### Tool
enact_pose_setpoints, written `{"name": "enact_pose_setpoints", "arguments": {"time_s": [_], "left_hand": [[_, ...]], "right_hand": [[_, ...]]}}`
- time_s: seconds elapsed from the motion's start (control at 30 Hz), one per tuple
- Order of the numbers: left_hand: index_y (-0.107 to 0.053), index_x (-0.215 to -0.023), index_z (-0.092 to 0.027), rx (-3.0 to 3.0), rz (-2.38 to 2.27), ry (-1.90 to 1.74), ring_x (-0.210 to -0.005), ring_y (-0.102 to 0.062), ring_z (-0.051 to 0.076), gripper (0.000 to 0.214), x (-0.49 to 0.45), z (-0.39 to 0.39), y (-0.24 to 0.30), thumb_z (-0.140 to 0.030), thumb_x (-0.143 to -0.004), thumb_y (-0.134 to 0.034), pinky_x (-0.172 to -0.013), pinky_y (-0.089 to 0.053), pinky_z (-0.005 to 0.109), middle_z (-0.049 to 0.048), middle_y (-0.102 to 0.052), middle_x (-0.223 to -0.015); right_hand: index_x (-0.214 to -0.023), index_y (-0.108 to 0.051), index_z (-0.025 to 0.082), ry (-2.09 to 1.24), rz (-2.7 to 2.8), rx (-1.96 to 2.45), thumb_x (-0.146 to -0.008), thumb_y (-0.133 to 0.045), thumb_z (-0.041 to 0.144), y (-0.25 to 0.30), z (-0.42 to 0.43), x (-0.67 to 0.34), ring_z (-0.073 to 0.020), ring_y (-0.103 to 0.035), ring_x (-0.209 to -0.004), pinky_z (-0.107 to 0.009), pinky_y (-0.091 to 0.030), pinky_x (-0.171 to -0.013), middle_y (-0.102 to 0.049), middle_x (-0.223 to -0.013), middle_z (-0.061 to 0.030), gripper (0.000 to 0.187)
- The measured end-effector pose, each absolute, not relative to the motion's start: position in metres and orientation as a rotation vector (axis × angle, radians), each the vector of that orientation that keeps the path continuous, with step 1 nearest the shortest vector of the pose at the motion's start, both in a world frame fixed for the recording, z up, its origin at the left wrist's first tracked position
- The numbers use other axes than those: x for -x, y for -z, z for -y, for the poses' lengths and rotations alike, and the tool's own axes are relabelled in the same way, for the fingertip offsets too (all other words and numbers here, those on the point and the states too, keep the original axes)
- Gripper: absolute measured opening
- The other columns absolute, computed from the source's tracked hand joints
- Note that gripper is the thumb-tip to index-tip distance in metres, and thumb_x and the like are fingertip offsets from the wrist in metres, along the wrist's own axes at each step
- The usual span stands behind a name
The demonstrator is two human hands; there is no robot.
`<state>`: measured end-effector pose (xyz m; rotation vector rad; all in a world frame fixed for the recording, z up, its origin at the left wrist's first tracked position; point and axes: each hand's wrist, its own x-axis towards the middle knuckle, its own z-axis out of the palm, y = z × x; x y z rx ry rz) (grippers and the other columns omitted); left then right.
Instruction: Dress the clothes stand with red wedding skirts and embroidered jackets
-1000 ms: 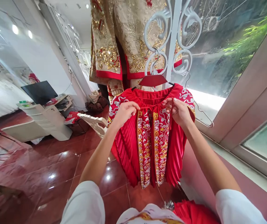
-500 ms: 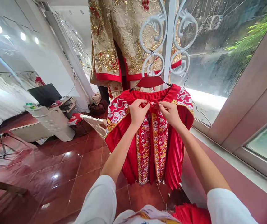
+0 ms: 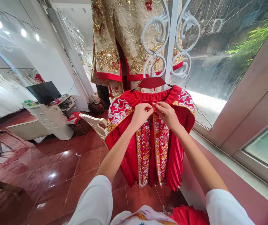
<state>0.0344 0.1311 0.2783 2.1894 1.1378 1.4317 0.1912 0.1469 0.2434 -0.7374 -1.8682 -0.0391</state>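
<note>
A red pleated skirt (image 3: 126, 147) with gold and silver embroidered panels hangs from a dark red hanger (image 3: 151, 82) on a white scrolled metal stand (image 3: 168, 43). My left hand (image 3: 141, 114) and my right hand (image 3: 166, 114) meet at the middle of the skirt's waistband. Both pinch the red fabric or tie there, fingers closed and almost touching each other. What exactly sits between the fingertips is too small to make out.
A gold sequinned garment (image 3: 115, 40) hangs behind the skirt. A window and sill (image 3: 241, 162) run along the right. At left stand a white chair (image 3: 94, 123), a white desk (image 3: 47, 120) with a monitor (image 3: 43, 92), and white gowns (image 3: 0, 97). The floor is glossy red tile (image 3: 54, 175).
My hands have drawn together from the two sides of the waistband to its centre, where they now pinch. The view shifted slightly.
</note>
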Motion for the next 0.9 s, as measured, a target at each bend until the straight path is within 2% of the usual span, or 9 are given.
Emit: {"name": "enact_pose_setpoints", "arguments": {"time_s": [0.13, 0.23, 0.43, 0.57, 0.7, 0.83, 0.9], "left_hand": [[-0.055, -0.062, -0.015, -2.275, -1.125, -1.234, -0.053, -0.044, 0.01, 0.009, -0.03, -0.126, -0.284, -0.016, -0.072, -0.054, -0.054, -0.035, 0.022, -0.0028, -0.051, -0.057], [-0.052, -0.065, -0.016, -2.388, -1.087, -1.11, -0.056, -0.044, 0.01, 0.008, -0.028, -0.125, -0.286, -0.014, -0.073, -0.052, -0.057, -0.036, 0.023, -0.0027, -0.049, -0.062], [-0.054, -0.081, -0.018, -2.564, -1.119, -1.183, -0.072, -0.051, 0.013, 0.006, -0.029, -0.12, -0.281, -0.019, -0.081, -0.049, -0.063, -0.039, 0.024, 0.0036, -0.053, -0.094], [-0.053, -0.076, -0.018, -2.676, -1.504, -1.279, -0.084, -0.052, 0.018, 0.005, -0.013, -0.12, -0.28, -0.016, -0.079, -0.05, -0.06, -0.036, 0.025, 0.0061, -0.054, -0.092], [-0.049, -0.071, -0.018, -2.56, -1.487, -1.35, -0.07, -0.053, 0.014, 0.006, -0.002, -0.118, -0.278, -0.015, -0.076, -0.052, -0.058, -0.037, 0.024, 0.0031, -0.055, -0.082], [-0.045, -0.072, -0.018, -2.046, -1.106, -1.443, -0.048, -0.051, 0.009, 0.01, -0.018, -0.116, -0.273, -0.019, -0.078, -0.052, -0.05, -0.038, 0.021, -0.004, -0.051, -0.058], [-0.044, -0.072, -0.018, -1.783, -0.925, -1.458, -0.042, -0.049, 0.007, 0.013, -0.027, -0.118, -0.272, -0.023, -0.08, -0.053, -0.045, -0.037, 0.02, -0.0046, -0.052, -0.058]], "right_hand": [[-0.095, -0.069, 0.026, 0.052, 1.892, 0.759, -0.09, -0.045, 0.032, -0.239, -0.151, -0.192, -0.0208, -0.057, -0.099, -0.036, -0.046, -0.085, -0.063, -0.109, -0.007, 0.025], [-0.088, -0.068, 0.024, 0.098, 1.894, 0.725, -0.089, -0.047, 0.029, -0.241, -0.152, -0.192, -0.0203, -0.057, -0.094, -0.036, -0.047, -0.082, -0.063, -0.105, -0.0065, 0.022], [-0.07, -0.06, 0.019, 0.285, 1.831, 0.712, -0.079, -0.053, 0.02, -0.252, -0.145, -0.192, -0.0207, -0.055, -0.088, -0.035, -0.046, -0.076, -0.061, -0.095, -0.0089, 0.012], [-0.061, -0.052, 0.019, 0.33, 1.757, 0.952, -0.071, -0.052, 0.016, -0.251, -0.145, -0.206, -0.0213, -0.052, -0.086, -0.034, -0.045, -0.066, -0.057, -0.099, -0.0102, 0.01], [-0.059, -0.046, 0.019, 0.048, 1.661, 0.946, -0.066, -0.052, 0.017, -0.247, -0.144, -0.209, -0.0173, -0.053, -0.073, -0.032, -0.046, -0.062, -0.056, -0.084, -0.007, 0.009], [-0.065, -0.046, 0.02, -0.592, 1.363, 0.869, -0.065, -0.053, 0.023, -0.25, -0.14, -0.194, -0.0119, -0.052, -0.053, -0.023, -0.038, -0.044, -0.056, -0.066, -0.001, 0.007], [-0.069, -0.045, 0.021, -0.884, 1.226, 0.805, -0.062, -0.056, 0.026, -0.254, -0.14, -0.189, -0.0099, -0.051, -0.047, -0.02, -0.033, -0.038, -0.054, -0.061, 0.0022, 0.014]]}}
